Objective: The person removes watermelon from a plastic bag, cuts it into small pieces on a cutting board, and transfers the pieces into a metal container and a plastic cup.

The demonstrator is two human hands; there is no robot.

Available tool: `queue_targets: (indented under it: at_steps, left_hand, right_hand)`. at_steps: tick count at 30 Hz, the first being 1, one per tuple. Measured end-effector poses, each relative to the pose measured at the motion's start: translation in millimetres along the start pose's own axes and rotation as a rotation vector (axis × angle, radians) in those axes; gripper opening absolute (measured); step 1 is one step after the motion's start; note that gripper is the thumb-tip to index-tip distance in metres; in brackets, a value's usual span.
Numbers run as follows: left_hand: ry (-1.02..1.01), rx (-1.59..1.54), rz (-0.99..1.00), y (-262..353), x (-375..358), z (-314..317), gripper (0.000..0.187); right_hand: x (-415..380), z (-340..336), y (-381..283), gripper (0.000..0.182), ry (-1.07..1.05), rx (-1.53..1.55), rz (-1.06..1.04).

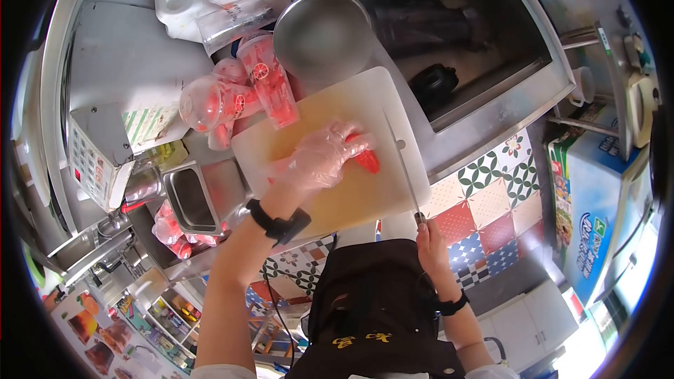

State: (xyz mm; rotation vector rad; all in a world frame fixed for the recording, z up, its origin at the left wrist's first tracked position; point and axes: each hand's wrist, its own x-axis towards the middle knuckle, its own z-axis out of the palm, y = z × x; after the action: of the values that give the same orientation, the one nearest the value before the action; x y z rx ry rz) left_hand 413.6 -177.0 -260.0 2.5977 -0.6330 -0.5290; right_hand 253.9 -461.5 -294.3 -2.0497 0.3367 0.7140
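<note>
My left hand (326, 154), in a clear plastic glove, is over the middle of a pale cutting board (326, 207). Its fingers curl around a piece of red fruit (366, 161), whose lower end sticks out; the rest is under the glove. Yellowish liquid stains the board. My right hand (432, 242) is closed around the dark handle of a knife (408, 186) at the board's near right edge. The long blade points away from me along the right side of the board, apart from the fruit.
Beyond the board stands a round metal pot (323, 35), with a sink (477, 91) to its right. Clear plastic cups (270, 88) with red contents crowd the board's far left. A steel container (189, 200) and a keypad machine (98, 161) stand to the left.
</note>
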Motion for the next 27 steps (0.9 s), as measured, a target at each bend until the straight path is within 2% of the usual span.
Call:
queue_targets:
  at_steps: [1,4,7,10,16,22,27]
  left_hand:
    - [-0.014,-0.012,-0.022,1.2,0.2,1.1,0.05]
    - [0.009,-0.118,-0.248,12.5,-8.9,4.8,0.048]
    - [0.146,-0.252,-0.482,26.8,-23.5,22.6,0.043]
    - [0.394,-0.36,-0.624,46.3,-28.9,44.2,0.039]
    - [0.521,-0.438,-0.573,46.1,-30.6,58.5,0.041]
    - [0.494,-0.595,-0.691,42.3,-35.3,61.6,0.044]
    - [0.512,-0.593,-0.63,35.8,-40.4,70.4,0.049]
  right_hand:
    - [-0.2,-0.6,-1.7,0.024,-0.016,0.007,0.008]
    - [0.9,0.2,-2.1,0.025,-0.042,0.0,0.03]
    - [4.3,0.7,-8.4,0.024,-0.075,-0.005,0.048]
    - [15.2,8.6,-4.3,0.032,-0.032,-0.076,-0.12]
    - [24.8,-1.1,-34.9,0.033,-0.103,-0.151,-0.032]
    - [32.3,-0.6,-43.0,0.033,-0.125,-0.244,-0.056]
    - [29.5,9.2,-41.2,0.032,-0.103,-0.302,-0.082]
